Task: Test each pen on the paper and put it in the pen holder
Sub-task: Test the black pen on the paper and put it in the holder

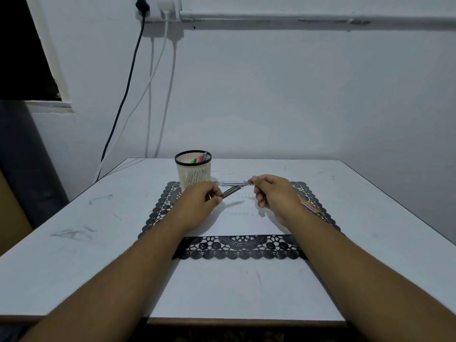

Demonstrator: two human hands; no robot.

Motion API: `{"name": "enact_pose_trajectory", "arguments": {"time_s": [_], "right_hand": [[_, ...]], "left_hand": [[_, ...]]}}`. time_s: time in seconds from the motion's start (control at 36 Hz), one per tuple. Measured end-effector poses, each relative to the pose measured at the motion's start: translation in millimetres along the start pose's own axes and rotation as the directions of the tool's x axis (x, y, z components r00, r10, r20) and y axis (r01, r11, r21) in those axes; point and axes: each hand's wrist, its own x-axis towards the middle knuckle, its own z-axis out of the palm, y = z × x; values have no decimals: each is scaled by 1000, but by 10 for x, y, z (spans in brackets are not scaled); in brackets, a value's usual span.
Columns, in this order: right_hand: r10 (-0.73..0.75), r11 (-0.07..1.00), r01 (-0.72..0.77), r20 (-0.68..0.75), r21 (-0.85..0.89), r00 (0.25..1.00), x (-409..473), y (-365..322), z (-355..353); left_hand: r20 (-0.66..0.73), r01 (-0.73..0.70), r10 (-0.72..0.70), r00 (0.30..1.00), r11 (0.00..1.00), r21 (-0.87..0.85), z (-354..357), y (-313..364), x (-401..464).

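Uncapping, by the look of it — the left hand grips a dark pen while the right hand pinches a clear cap or barrel, above the paper mid-table. Next: scribble, then drop it in the pen holder near the far edge.

left hand | right hand | both forearms bare | no sleeves, rings, watch
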Motion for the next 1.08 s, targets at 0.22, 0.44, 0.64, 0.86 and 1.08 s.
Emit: {"name": "enact_pose_trajectory", "arguments": {"time_s": [0.22, 0.44, 0.64, 0.86, 1.08], "right_hand": [[48, 994, -52, 40, 99, 998, -31, -2, 8], [3, 994, -12, 85, 104, 996, -86, -14, 90], [-6, 991, -11, 130, 133, 991, -107, -38, 116], [37, 985, -59, 136, 161, 990, -129, -38, 119], [31, 998, -38, 135, 52, 990, -180, -94, 100]], "left_hand": [[14, -1, 0, 1000, 1000, 14, 26, 0, -20], [23, -19, 19, 1000, 1000, -6, 48, 2, -22], [-1, -56, 56, 998, 997, -54, 32, -2, 0], [-26, -65, 62, 998, 994, -93, 47, 18, -12], [-45, -89, 85, 995, 992, -86, 61, 20, -23]]}}
